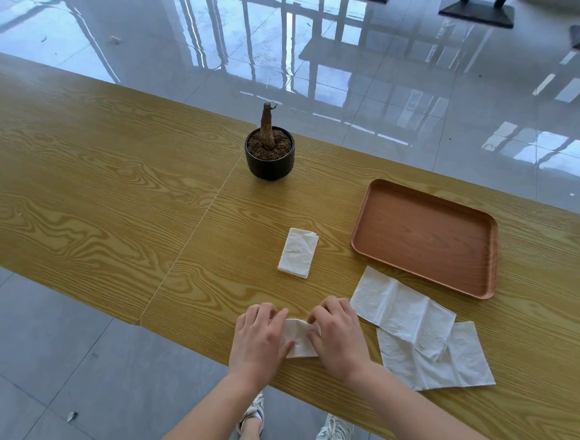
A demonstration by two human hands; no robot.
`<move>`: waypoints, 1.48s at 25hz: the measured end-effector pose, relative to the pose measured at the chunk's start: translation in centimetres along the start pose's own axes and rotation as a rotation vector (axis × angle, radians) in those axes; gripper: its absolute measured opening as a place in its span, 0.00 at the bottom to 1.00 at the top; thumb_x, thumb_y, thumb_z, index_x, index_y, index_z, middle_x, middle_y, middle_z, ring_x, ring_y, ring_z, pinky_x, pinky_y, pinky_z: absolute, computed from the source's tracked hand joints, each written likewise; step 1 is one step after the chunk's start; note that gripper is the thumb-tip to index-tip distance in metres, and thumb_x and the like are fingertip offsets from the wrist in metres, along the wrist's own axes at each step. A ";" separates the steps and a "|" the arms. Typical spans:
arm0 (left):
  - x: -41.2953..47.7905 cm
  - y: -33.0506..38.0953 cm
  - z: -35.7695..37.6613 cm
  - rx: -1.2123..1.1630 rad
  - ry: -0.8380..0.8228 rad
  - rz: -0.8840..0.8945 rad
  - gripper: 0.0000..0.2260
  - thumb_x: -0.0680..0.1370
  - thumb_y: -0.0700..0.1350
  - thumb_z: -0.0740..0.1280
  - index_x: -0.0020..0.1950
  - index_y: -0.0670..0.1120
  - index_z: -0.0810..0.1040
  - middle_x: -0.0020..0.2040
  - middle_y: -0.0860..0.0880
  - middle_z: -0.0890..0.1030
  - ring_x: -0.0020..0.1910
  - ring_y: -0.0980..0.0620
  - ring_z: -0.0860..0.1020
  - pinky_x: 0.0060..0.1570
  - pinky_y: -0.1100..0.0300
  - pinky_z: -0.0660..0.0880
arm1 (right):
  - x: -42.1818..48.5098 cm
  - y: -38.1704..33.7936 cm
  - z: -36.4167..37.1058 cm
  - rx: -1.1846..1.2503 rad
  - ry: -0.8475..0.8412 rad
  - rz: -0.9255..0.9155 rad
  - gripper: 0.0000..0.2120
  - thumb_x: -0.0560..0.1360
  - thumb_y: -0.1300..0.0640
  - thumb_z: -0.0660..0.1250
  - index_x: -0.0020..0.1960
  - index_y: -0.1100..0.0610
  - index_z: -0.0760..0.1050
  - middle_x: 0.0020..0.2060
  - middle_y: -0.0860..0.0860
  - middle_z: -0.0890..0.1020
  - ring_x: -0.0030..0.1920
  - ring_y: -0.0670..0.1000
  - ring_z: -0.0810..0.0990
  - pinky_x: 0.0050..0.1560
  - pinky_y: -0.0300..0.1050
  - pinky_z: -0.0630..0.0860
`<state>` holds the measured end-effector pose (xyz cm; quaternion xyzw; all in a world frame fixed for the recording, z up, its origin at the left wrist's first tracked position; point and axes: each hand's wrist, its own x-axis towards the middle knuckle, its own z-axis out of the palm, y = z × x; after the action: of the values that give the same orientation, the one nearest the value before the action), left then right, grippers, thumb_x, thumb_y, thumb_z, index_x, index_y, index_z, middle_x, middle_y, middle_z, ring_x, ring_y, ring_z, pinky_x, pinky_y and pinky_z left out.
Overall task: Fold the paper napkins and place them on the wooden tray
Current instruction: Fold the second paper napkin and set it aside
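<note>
Presently, on the tabletop (114,184), the wooden tray (424,241) is found bare; one folded napkin (298,253) lies left of it, two unfolded napkins (426,330) just below it, and a third napkin (298,337) is pressed flat under left hand (259,338) and right hand (338,336).

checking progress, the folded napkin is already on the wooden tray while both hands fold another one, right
Not quite. The head view shows the folded napkin on the table, left of the wooden tray, which holds nothing. Both hands, left and right, are folding another napkin.
</note>
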<state>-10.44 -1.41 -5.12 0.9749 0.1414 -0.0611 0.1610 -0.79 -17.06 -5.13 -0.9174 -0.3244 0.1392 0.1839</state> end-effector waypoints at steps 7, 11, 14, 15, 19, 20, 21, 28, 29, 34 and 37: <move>1.6 -0.1 -1.7 -0.347 -0.047 -0.096 0.06 0.74 0.51 0.71 0.48 0.50 0.83 0.46 0.54 0.82 0.50 0.51 0.76 0.52 0.52 0.73 | 1.1 -0.3 -2.6 0.467 -0.080 0.093 0.04 0.75 0.59 0.72 0.47 0.51 0.78 0.39 0.45 0.83 0.41 0.45 0.80 0.43 0.42 0.79; 1.8 0.4 -3.2 -0.723 -0.110 -0.246 0.04 0.74 0.45 0.73 0.40 0.48 0.83 0.34 0.51 0.82 0.34 0.54 0.78 0.37 0.53 0.76 | 1.9 0.1 -4.6 0.889 -0.054 0.260 0.11 0.74 0.61 0.76 0.54 0.52 0.81 0.38 0.48 0.84 0.39 0.44 0.82 0.43 0.40 0.80; 2.3 1.5 -4.2 -1.057 -0.056 -0.397 0.03 0.74 0.42 0.75 0.40 0.46 0.85 0.36 0.47 0.85 0.36 0.53 0.80 0.39 0.54 0.79 | 1.7 1.1 -5.2 1.255 -0.090 0.463 0.16 0.74 0.60 0.77 0.60 0.59 0.80 0.44 0.57 0.87 0.43 0.52 0.85 0.46 0.48 0.82; 2.5 1.8 -4.5 -1.145 -0.027 -0.448 0.03 0.74 0.42 0.76 0.41 0.44 0.85 0.37 0.46 0.85 0.36 0.52 0.81 0.40 0.52 0.80 | 1.4 1.2 -5.2 1.342 -0.148 0.519 0.15 0.74 0.60 0.76 0.60 0.60 0.80 0.47 0.60 0.87 0.45 0.55 0.85 0.46 0.50 0.82; 3.4 3.4 -4.5 -1.341 -0.032 -0.564 0.04 0.74 0.39 0.75 0.46 0.39 0.84 0.41 0.40 0.85 0.40 0.46 0.83 0.46 0.45 0.81 | 1.0 0.3 -4.1 1.300 -0.207 0.538 0.08 0.76 0.59 0.75 0.53 0.61 0.84 0.44 0.57 0.88 0.42 0.52 0.85 0.40 0.44 0.81; 3.5 3.6 -4.4 -1.343 -0.036 -0.585 0.03 0.75 0.39 0.74 0.47 0.40 0.84 0.42 0.40 0.86 0.40 0.46 0.83 0.45 0.47 0.81 | 1.3 0.0 -4.0 1.238 -0.140 0.551 0.05 0.76 0.60 0.74 0.51 0.60 0.84 0.43 0.56 0.88 0.40 0.51 0.85 0.38 0.43 0.80; 3.7 3.7 -4.3 -1.334 -0.031 -0.606 0.03 0.76 0.38 0.73 0.48 0.41 0.84 0.43 0.41 0.86 0.40 0.47 0.83 0.42 0.50 0.81 | 1.8 -0.1 -4.0 1.189 -0.076 0.565 0.03 0.77 0.60 0.73 0.49 0.59 0.84 0.41 0.56 0.88 0.39 0.51 0.85 0.38 0.42 0.80; 6.8 2.6 -4.2 -1.204 0.061 -0.629 0.06 0.74 0.36 0.74 0.49 0.43 0.84 0.38 0.45 0.87 0.36 0.51 0.85 0.37 0.58 0.81 | 6.9 0.1 -4.2 1.057 0.027 0.598 0.02 0.77 0.62 0.73 0.46 0.59 0.84 0.38 0.55 0.87 0.35 0.50 0.84 0.35 0.42 0.80; 7.6 2.4 -4.2 -1.178 0.079 -0.642 0.06 0.74 0.36 0.75 0.49 0.43 0.83 0.39 0.45 0.87 0.37 0.49 0.85 0.41 0.55 0.83 | 7.9 0.1 -4.1 1.043 0.041 0.613 0.02 0.77 0.61 0.73 0.45 0.59 0.84 0.38 0.55 0.87 0.35 0.51 0.84 0.35 0.44 0.81; 11.6 1.3 -4.4 -0.920 0.129 -0.639 0.04 0.73 0.42 0.75 0.46 0.49 0.84 0.38 0.52 0.85 0.38 0.52 0.84 0.44 0.54 0.81 | 12.1 0.0 -3.6 0.903 0.071 0.640 0.02 0.76 0.57 0.73 0.45 0.55 0.82 0.40 0.52 0.86 0.42 0.55 0.86 0.48 0.58 0.85; 13.1 0.8 -4.5 -0.815 0.115 -0.616 0.03 0.73 0.45 0.75 0.43 0.53 0.83 0.37 0.56 0.84 0.39 0.57 0.83 0.42 0.60 0.78 | 13.4 0.2 -3.3 0.857 0.080 0.666 0.03 0.75 0.56 0.73 0.44 0.54 0.82 0.40 0.50 0.86 0.42 0.53 0.85 0.50 0.58 0.84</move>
<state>2.65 2.67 -2.84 0.7478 0.4429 0.0081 0.4945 10.64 -9.38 -4.14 -0.8179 0.0769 0.2746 0.4997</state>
